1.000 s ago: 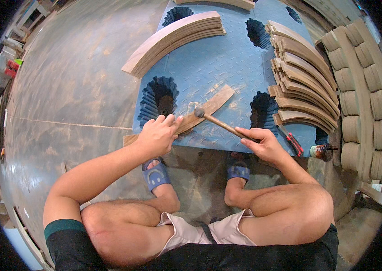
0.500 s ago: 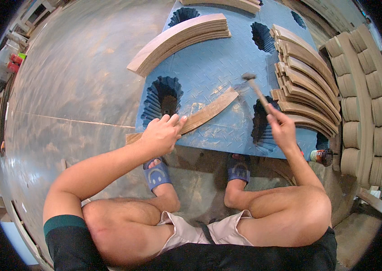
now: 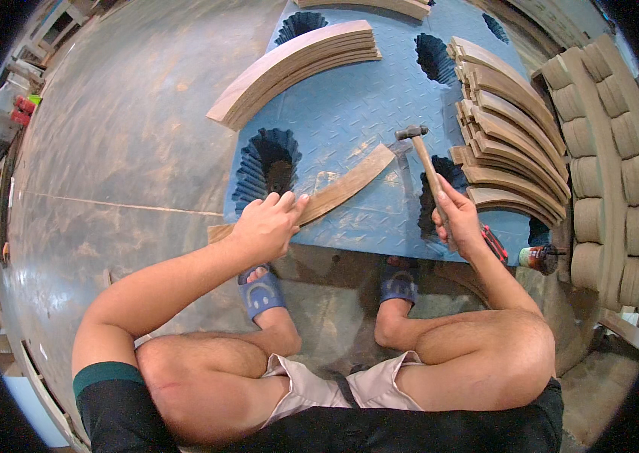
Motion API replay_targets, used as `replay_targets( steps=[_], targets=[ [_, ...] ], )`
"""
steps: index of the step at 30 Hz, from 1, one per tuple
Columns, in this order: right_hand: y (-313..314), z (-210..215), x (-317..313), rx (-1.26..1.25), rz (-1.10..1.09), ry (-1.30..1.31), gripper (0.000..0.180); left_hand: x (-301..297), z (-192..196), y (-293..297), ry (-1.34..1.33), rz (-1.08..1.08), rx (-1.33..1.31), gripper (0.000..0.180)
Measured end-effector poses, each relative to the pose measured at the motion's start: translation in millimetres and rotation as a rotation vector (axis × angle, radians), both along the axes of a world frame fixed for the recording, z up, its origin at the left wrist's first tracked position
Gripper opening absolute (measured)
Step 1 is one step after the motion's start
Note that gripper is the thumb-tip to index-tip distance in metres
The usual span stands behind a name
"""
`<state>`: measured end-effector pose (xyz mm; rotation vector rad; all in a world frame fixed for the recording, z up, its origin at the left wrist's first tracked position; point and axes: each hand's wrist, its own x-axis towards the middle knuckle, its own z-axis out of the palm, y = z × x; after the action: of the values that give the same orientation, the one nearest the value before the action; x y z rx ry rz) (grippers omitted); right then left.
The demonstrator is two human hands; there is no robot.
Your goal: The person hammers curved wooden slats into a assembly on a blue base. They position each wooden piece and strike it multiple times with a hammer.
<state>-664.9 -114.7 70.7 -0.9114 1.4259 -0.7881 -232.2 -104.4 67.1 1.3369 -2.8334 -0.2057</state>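
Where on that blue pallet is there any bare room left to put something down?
Bare blue pallet lies between the upper-left stack of curved boards and the right-hand stack. A smaller patch sits between the curved strip under the left hand and the hammer in the right hand. The right edge is crowded; the dark openings are holes.

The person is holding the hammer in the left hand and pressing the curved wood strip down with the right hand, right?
Not quite: the hands are swapped. In the head view, the right hand holds the hammer, raised above the blue board, and the left hand presses on the curved wood strip.
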Motion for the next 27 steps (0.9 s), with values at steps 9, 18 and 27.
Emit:
replay_targets(
  steps=[9, 18, 27],
  targets=[
    [11.7, 17.4, 3.3, 0.061, 0.385, 0.026, 0.050, 1.8, 0.8, 0.8, 0.012, -0.010, -0.015, 0.070],
    [3.4, 5.3, 1.6, 0.103, 0.241, -0.010, 0.052, 8.6, -8.4, 4.9, 0.001, -0.028, -0.040, 0.071],
    [6.6, 3.5, 2.7, 0.045, 0.124, 0.037, 0.050, 3.4, -3.5, 2.4, -0.003, -0.020, 0.000, 0.071]
  ],
)
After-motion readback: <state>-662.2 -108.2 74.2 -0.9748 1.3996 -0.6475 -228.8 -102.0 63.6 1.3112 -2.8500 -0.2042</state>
